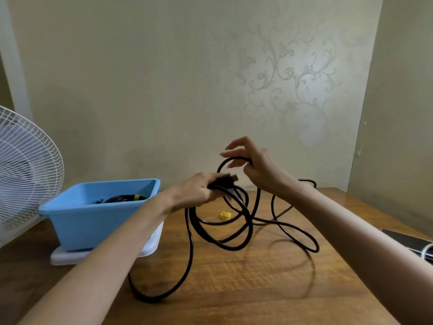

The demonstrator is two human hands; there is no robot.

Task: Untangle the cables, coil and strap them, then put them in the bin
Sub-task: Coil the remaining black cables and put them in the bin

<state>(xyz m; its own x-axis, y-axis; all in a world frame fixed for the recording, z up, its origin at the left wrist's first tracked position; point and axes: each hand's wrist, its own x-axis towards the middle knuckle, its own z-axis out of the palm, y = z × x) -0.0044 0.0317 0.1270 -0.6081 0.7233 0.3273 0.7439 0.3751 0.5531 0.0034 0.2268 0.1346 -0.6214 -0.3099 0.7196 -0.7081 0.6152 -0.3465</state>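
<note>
A long black cable (pixel 191 233) hangs in loose loops over the wooden table (pixel 257 289). My left hand (pixel 199 191) grips a bunch of its loops together with the plug end, above the table's middle. My right hand (pixel 255 165), higher and to the right, holds one strand hooked in its curled lower fingers, while thumb and forefinger are spread. A small yellow strap (pixel 225 215) lies on the table behind the loops. The blue bin (pixel 93 221) stands at the left. It holds a coiled black cable (pixel 121 198) bound with a yellow strap.
The bin rests on a white lid or tray (pixel 150 250). A white fan (pixel 25 170) stands at the far left, close to the bin. A dark flat object (pixel 410 242) lies at the table's right edge. A wall rises just behind the table.
</note>
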